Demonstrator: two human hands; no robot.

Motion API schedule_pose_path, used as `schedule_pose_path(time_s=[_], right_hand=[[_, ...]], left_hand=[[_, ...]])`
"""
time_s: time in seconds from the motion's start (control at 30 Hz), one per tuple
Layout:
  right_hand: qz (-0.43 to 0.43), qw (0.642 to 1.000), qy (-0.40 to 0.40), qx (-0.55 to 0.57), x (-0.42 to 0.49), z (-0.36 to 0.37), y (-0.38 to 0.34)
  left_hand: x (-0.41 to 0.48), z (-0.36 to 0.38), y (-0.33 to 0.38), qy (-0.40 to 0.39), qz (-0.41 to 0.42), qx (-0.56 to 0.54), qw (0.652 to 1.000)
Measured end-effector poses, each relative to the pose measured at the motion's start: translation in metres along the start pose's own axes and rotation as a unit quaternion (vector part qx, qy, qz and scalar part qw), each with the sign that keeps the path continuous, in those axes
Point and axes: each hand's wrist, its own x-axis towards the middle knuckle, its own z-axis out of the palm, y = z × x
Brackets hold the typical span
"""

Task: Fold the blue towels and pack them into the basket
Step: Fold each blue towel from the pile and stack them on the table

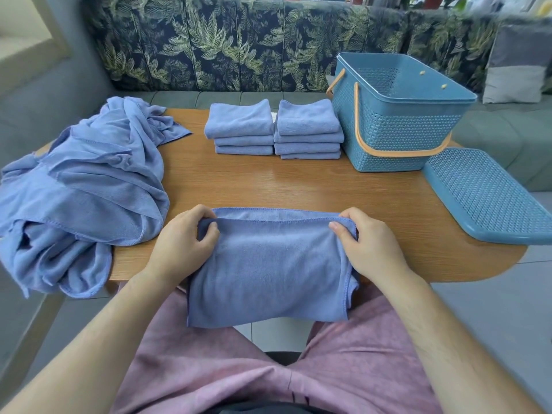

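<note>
We are holding a blue towel (268, 264) at the near edge of the wooden table (298, 186), one hand at each of its far corners. Our left hand (182, 234) is pinching the left corner, thumb on top and fingers curled round the doubled cloth. Our right hand (367, 243) is pinching the right corner the same way. The towel is lying partly folded, with a stitched hem showing just beyond the upper layer. Its near part is hanging off the table edge over our lap, above the pink shorts (209, 369) we are wearing.

On the left, a loose heap of unfolded blue towels (80, 189) is sprawling over the table end and spilling off it. At the far side of the table, two stacks of folded blue towels are sitting side by side: the left stack (242, 127) is showing three towels and the right stack (307, 127) four. Just to the right of them, the blue woven-pattern basket (394, 127) is standing upright and open, its orange handles (397, 150) hanging down along its sides. We are not seeing any towel inside it. Its blue lid (490, 198) is lying flat at the right end of the table, close to the basket's near right corner.

Beyond the table, a sofa with leaf-print back cushions (239, 49) is running across the far side.
</note>
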Motion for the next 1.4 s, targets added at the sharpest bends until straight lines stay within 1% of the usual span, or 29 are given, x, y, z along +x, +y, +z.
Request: schedule_pose_path(time_s=[0.1,0.27,0.37,0.5,0.6,0.67,0.73,0.8,0.87,1.0,1.1,1.27,1.4], right_hand=[[0.012,1.0,0.0,-0.005,-0.002,0.0,0.0],[0.019,0.999,-0.001,-0.034,0.0,0.007,0.001],[0.034,0.999,0.0,-0.042,0.003,0.011,0.001],[0.05,0.998,-0.019,-0.025,0.003,0.014,0.0],[0.054,0.997,-0.042,-0.047,0.002,0.017,-0.003],[0.044,0.995,-0.045,-0.081,0.001,0.018,-0.003],[0.004,0.995,-0.01,-0.097,-0.001,0.017,-0.001],[-0.032,0.996,0.025,-0.079,-0.002,0.016,0.001],[-0.038,0.997,0.035,-0.048,-0.001,0.015,0.003],[-0.008,0.999,0.035,0.018,0.001,0.014,0.004],[0.012,0.998,0.046,0.047,0.002,0.012,0.007],[0.015,0.995,0.074,0.065,0.004,0.008,0.01],[0.009,0.994,0.08,0.07,0.005,0.008,0.012]], left_hand=[[0.001,0.001,-0.001,0.022,-0.008,0.007,1.0],[0.001,0.006,-0.004,0.025,-0.005,0.013,1.0],[0.002,0.01,-0.006,0.027,-0.018,0.023,0.999],[0.004,0.013,-0.009,0.014,-0.03,0.032,0.999],[0.005,0.013,-0.009,-0.01,-0.018,0.032,0.999],[0.003,0.014,-0.008,-0.017,-0.012,0.032,0.999],[0.002,0.015,-0.009,-0.003,-0.001,0.031,1.0],[0.001,0.013,-0.011,0.02,0.026,0.05,0.998],[0.002,0.011,-0.011,0.032,0.044,0.059,0.997],[0.001,0.008,-0.006,0.013,-0.005,-0.015,1.0],[0.001,0.006,-0.005,0.002,-0.043,-0.076,0.996],[0.003,0.0,-0.006,0.004,-0.091,-0.116,0.989],[0.004,-0.002,-0.008,-0.002,-0.119,-0.124,0.985]])
